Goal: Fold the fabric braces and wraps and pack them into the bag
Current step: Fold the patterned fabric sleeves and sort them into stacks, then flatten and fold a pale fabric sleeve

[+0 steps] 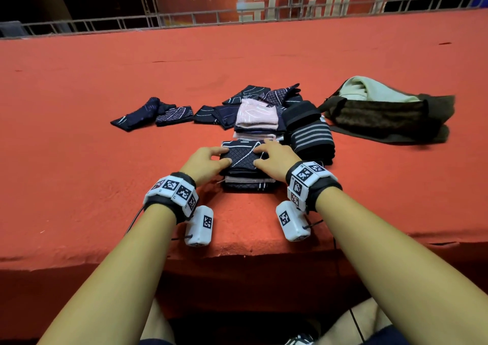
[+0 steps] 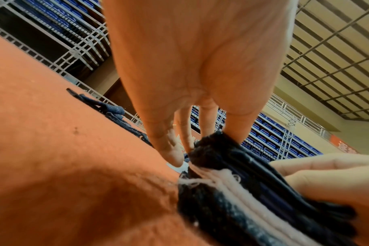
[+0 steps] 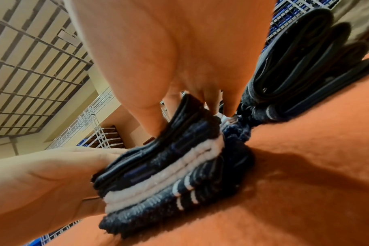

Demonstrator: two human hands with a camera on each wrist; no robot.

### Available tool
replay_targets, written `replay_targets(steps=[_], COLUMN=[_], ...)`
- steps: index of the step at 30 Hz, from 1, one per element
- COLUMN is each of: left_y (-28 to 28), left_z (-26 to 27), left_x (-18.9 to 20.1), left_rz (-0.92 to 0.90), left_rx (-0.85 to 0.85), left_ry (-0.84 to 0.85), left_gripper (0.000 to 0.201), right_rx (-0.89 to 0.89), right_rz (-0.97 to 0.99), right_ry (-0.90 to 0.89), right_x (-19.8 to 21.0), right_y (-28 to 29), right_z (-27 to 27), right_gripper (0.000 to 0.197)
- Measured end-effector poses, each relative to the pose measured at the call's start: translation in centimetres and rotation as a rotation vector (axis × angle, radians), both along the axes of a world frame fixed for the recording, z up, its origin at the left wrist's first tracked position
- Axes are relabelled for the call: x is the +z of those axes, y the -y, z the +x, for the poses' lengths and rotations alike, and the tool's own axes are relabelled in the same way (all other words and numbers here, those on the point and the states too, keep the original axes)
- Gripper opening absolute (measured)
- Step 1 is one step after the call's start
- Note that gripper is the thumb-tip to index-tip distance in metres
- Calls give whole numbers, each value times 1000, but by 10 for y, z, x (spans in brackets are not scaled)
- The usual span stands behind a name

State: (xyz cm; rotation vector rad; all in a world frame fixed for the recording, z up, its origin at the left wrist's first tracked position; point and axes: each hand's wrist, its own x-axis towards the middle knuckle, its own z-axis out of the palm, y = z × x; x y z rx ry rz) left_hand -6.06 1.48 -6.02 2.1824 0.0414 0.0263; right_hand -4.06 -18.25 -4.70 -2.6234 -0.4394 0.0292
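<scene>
Reading the head view from the left, we first meet 2 dark patterned wraps (image 1: 151, 114) lying loose on the red carpeted ledge (image 1: 79, 160), left of centre. At centre frame our left hand (image 1: 204, 164) grips the left edge of the near stack of folded pieces (image 1: 247, 169), thumb on top and fingers curled down its side. The left wrist view shows the fingertips (image 2: 175, 156) tucked at the stack's base. Our right hand (image 1: 274, 157) clasps the right edge the same way.

Behind the stack sit a pink-topped pile (image 1: 257, 116) and more unfolded dark pieces (image 1: 260, 94), with the striped black braces (image 1: 310, 133) just right of it. The brown bag (image 1: 385, 115) lies at right of centre, mouth gaping, something pale inside.

We judge this as squaring the stack for lifting. Next we need an even squeeze from both sides, so that no layer slips on the way to the bag.
</scene>
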Motion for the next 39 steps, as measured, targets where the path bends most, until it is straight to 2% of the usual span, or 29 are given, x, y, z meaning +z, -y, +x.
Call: replay_targets(steps=[4,9,14,17,23,31,35,39], left_y=[3,5,0,-4,-18,-26,-23,-20], left_z=[-4,-5,8,30,83,108,113,118], left_x=[13,27,45,48,39,39,64,104], left_rz=[88,312,438,443,365,313,334,355], left_rx=[-23,-54,-96,-133,-244,-288,-276,-286], left_ry=[-15,-15,38,76,23,-209,-324,-377], left_gripper=[40,39,34,32,30,26,26,27], right_rx=[-2,-10,-11,-5,-34,-40,-13,-64], right_rz=[-51,-110,-103,-111,-216,-271,-306,-310], right_ry=[-14,-35,37,57,6,-257,-427,-511], right_x=[9,18,30,36,24,35,63,110], right_y=[-2,-3,-6,-16,-36,-44,-47,-49], right_z=[-4,-8,5,25,69,85,88,100], right_gripper=[37,26,26,26,20,13,11,23])
